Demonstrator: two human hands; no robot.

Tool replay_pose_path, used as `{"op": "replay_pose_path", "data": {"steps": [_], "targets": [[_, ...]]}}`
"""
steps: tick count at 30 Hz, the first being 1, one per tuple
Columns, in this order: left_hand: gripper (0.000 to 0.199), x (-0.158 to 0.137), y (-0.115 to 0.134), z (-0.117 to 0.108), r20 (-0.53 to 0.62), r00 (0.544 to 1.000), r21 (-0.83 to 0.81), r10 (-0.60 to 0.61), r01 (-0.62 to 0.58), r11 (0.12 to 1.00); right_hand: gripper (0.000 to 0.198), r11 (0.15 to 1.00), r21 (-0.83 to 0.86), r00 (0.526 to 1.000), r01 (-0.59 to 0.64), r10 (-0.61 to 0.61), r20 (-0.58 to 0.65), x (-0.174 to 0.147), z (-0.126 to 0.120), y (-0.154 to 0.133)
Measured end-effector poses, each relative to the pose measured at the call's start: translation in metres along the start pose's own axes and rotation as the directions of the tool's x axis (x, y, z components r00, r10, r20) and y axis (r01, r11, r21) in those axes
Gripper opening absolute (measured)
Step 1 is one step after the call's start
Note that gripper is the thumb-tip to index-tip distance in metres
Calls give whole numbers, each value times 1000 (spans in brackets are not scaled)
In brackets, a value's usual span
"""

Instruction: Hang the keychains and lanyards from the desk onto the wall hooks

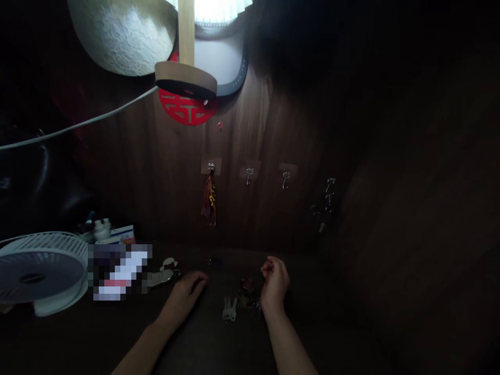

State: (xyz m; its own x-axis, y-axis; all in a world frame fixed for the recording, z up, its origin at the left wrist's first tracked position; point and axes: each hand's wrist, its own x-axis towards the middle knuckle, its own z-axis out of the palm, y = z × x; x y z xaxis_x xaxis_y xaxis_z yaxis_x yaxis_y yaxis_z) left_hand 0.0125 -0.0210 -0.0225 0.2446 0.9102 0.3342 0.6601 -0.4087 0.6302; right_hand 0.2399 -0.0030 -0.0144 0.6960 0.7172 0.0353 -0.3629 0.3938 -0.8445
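Observation:
My left hand lies on the dark tabletop, fingers loosely stretched and holding nothing visible. Beside its fingertips is a pale keychain with a ring. My right hand is raised slightly, fingers curled inward; whatever may be in them is hidden. Between the hands lies a bunch of keys. Close to my right wrist sits a dim clump with a dark red piece, its details lost in shadow. A small dark item with a metal glint rests near the wall.
Adhesive hooks line the wooden wall; the left one carries a tasselled ornament, the right one keys. A lamp base overhangs above. At left stand a white fan, small bottles and boxes.

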Motion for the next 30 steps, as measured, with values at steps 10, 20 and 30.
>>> {"op": "replay_pose_path", "data": {"steps": [10, 20, 30], "targets": [[27, 0, -25, -23, -201, 972, 420, -124, 200, 885, 18, 976, -193, 969, 103, -55, 241, 4, 3, -28], [27, 1, -9, -15, -64, 994, 491, -88, 108, 864, 17, 875, -426, 973, 229, -189, 134, 39, -48, -8], [28, 23, 0, -16, 147, 970, 361, -191, 128, 924, 10, 781, -559, 936, 280, -92, 340, 33, -46, 12]]}}
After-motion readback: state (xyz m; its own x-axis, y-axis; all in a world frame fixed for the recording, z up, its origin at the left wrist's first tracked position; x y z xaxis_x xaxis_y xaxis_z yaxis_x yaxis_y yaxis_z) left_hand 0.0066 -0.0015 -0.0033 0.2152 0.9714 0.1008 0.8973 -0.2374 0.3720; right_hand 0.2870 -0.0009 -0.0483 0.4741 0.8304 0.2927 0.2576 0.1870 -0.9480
